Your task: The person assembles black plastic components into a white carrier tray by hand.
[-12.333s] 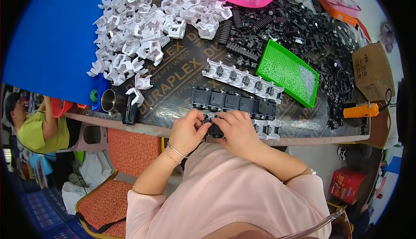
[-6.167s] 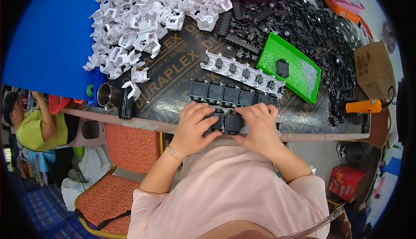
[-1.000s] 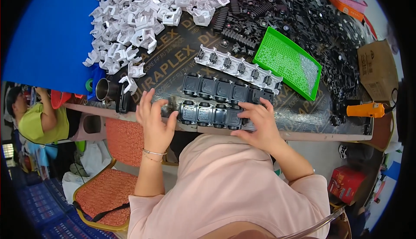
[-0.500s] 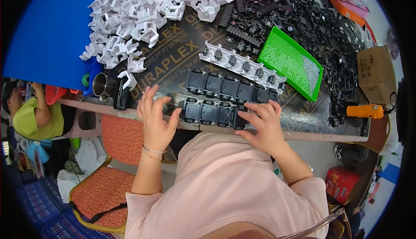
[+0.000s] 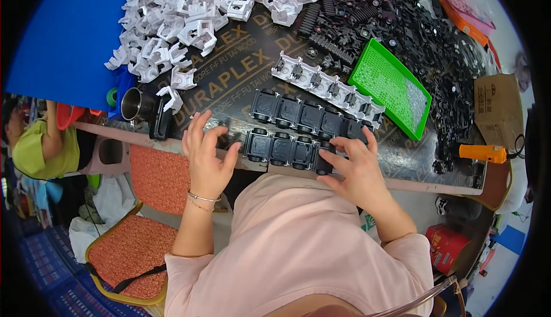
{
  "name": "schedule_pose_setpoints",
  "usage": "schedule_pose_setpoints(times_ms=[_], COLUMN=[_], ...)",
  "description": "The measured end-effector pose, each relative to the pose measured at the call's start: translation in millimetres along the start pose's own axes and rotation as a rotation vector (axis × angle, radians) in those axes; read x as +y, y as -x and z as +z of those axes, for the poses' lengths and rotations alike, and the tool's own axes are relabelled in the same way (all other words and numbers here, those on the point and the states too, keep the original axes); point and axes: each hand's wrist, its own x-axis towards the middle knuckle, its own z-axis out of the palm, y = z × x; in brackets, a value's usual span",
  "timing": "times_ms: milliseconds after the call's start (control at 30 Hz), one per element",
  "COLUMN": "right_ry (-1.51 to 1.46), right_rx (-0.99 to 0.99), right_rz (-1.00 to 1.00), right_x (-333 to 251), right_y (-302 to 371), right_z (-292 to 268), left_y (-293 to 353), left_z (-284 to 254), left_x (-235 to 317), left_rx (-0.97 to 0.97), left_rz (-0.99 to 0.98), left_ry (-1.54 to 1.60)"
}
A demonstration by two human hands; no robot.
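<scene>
Right hand (image 5: 361, 170) on black row (image 5: 280, 148) | table edge (image 5: 419, 187) close | bare tabletop (image 5: 227, 105) leftward

Black wheeled blocks (image 5: 283, 149), lined up

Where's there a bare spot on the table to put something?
The dark table has bare patches between the heap of white pieces and the white row, and below the green tray, right of the right hand. Black parts crowd the upper right.

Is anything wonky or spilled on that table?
Yes, a bit wonky: the white row slants more steeply than the nearer black row, which the right hand touches. The small black parts at upper right lie messily scattered, but I can't tell whether they spilled.
</scene>
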Motion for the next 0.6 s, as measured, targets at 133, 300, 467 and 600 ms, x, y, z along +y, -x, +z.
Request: schedule_pose_setpoints(times_ms=[133,300,467,600], right_ry=[0.013,0.016,0.007,0.009], right_rx=[0.008,0.013,-0.007,-0.031], right_rz=[0.008,0.024,0.036,0.046], right_x=[-3.8,-4.4,-0.7,1.6], right_y=[0.6,0.1,-1.8,-3.4], right_z=[-0.9,-1.1,0.7,2.5], left_y=[-0.8,-1.4,-2.4,-2.0], left_z=[0.3,1.8,1.9,2.7], left_x=[0.9,-0.2,2.5,3.4], left_rx=[-0.007,-0.024,-0.033,-0.040], left_rz=[-0.008,0.008,0.002,0.003], left_ry=[0.000,0.008,0.016,0.017])
